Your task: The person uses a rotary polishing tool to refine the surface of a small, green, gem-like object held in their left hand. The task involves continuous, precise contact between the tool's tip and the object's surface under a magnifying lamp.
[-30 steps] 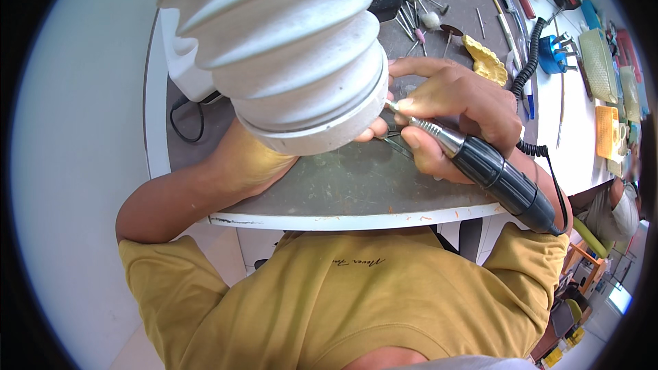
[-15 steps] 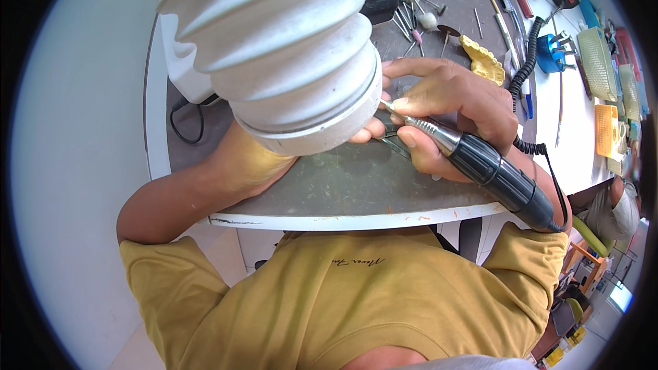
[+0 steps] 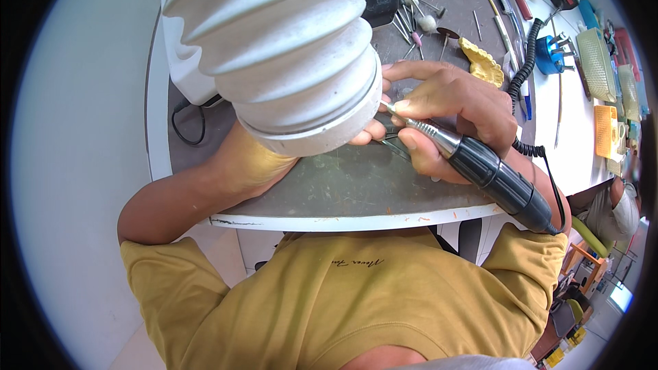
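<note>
Here's the table [image 3: 329, 188], grey-topped, its pale near edge curving right across in front of the person. Over its left half looms the big white ribbed hose [image 3: 288, 48], mouth down, blocking plenty of the view. Now the drill [image 3: 490, 168], black body and silver nose, slanting above the right half: tail out past the near edge toward the right, nose aimed far and left, in toward the hose mouth. From its tail end a black coiled cord [image 3: 526, 58] climbs along the table's right side.

And the right hand [image 3: 466, 103] has it firmly, fingers and thumb closed around that silver nose. The left hand [image 3: 255, 159] is across on the other side, mostly behind the hose; bent fingertips peek out by the rim, and whether they grip anything, I cannot tell. Here's the key line: the drill's long axis points straight at those fingertips, its thin metal tip [image 3: 389, 108] just beside the hose rim, the right hand much the nearer to the drill's body.

Beyond the right hand, toward the far right, sits a yellow tooth cast [image 3: 482, 63]; left of that, a small brown disc [image 3: 447, 32].
</note>
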Available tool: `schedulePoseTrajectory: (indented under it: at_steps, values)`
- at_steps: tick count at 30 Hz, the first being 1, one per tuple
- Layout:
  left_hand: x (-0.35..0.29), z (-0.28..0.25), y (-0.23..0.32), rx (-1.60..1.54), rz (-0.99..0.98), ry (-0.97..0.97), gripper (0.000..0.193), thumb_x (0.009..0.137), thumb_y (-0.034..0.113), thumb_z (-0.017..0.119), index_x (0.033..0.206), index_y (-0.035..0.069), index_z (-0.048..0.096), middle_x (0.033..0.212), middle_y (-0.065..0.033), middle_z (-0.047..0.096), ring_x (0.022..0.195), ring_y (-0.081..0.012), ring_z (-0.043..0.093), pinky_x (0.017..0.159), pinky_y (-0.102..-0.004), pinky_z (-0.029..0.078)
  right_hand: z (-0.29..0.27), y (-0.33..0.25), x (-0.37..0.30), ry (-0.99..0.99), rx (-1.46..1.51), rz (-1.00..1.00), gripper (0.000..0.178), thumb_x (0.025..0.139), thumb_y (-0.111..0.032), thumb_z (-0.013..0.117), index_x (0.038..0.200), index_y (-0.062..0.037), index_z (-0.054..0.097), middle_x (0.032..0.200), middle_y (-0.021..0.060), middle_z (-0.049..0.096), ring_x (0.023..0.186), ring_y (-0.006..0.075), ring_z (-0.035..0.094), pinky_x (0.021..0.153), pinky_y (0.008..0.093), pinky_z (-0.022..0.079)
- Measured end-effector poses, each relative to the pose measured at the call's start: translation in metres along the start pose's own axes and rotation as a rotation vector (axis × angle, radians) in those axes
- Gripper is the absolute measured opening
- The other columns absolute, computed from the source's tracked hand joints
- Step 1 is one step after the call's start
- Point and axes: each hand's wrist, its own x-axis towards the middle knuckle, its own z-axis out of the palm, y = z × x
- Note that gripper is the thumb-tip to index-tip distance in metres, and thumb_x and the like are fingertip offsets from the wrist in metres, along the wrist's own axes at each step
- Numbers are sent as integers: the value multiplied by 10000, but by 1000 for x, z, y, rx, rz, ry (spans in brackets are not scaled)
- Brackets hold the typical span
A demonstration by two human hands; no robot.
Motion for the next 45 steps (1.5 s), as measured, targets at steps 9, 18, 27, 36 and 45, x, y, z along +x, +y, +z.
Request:
schedulePoseTrajectory:
  at_steps: [9,18,27,36,45]
  values:
    - [7,2,-7,-195,98,-137,405,1009,124,576,1366,-55,507,1131,-133,662,1005,-128,659,904,-227,551,-1,-1,2,-30,-9,-13,221,698,-4,779,888,16,668,811,122,689,893,341,736,742,355,603]
    - [-1,2,1,25,3,17,406,1000,98,579,1365,-64,504,1135,-139,661,989,-132,666,898,-233,557,-2,-2,0,-51,9,-16,220,776,-7,736,973,55,661,812,158,686,946,394,724,812,418,597]
    - [1,-3,-2,1,7,-9,406,995,90,587,1362,-65,509,1129,-140,661,978,-132,664,897,-238,556,-3,1,0,-56,-16,-19,220,788,-60,757,959,39,662,804,144,693,944,393,725,767,397,603]
    - [1,-1,-3,-8,1,10,388,994,83,585,1349,-63,524,1152,-140,651,988,-139,654,895,-249,552,1,2,-2,23,15,28,234,697,-5,787,902,4,673,812,122,689,906,334,738,729,347,598]
    - [1,1,1,27,-7,7,388,994,78,581,1350,-65,522,1150,-138,650,980,-137,647,885,-248,547,0,2,-2,15,18,10,230,701,-1,783,906,0,678,829,122,696,903,316,741,723,338,599]
